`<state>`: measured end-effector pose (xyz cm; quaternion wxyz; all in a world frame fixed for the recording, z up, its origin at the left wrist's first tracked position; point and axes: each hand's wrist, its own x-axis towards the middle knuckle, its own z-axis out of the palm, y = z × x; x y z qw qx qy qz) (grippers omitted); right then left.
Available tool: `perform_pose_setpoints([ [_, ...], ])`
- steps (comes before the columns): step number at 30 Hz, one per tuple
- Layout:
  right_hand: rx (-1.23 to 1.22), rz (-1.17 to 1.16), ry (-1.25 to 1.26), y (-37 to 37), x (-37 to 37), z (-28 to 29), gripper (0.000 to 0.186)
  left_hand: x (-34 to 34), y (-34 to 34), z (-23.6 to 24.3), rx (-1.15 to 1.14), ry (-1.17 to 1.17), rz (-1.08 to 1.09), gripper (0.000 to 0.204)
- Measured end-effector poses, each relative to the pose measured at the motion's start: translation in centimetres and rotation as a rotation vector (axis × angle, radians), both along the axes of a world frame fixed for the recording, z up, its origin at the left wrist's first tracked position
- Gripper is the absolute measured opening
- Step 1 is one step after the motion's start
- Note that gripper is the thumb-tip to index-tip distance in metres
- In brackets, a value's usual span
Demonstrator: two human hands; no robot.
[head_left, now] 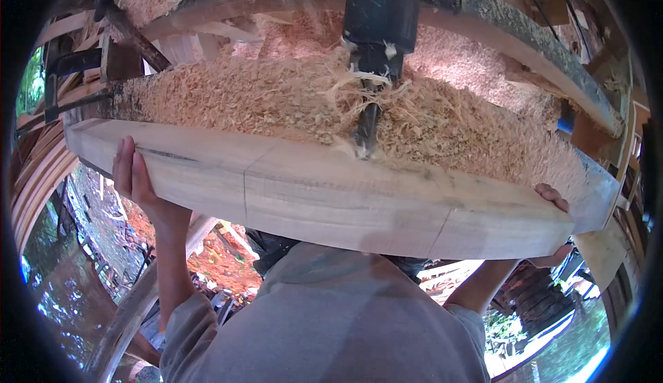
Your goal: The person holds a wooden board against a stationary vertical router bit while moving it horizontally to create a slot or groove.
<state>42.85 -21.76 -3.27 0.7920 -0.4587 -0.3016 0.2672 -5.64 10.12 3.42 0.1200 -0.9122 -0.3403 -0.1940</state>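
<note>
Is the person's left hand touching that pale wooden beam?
Touching: the head view shows the left hand with fingers against the pale wooden beam, near its left end.

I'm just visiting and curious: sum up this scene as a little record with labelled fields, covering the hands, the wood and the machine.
Left hand: touching the wooden beam near its left end
Right hand: around the beam's right end, partly hidden
Beam marks: two dark lines across the near side
Machine: black spindle with a bit, its tip at the beam's far edge; contact unclear
Debris: pale shavings heaped behind the beam
</note>
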Motion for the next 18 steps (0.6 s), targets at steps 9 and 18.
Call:
perform_pose_setpoints([
  [9,-0.160,-0.161,-0.043,0.8,2.0,0.2,0.086,-0.5,1.1,-0.7,0.017,0.006,0.059,0.071],
  [18,-0.257,-0.356,0.028,1.3,0.6,-0.2,0.086,1.1,0.7,0.6,0.005,0.026,0.054,0.063],
])
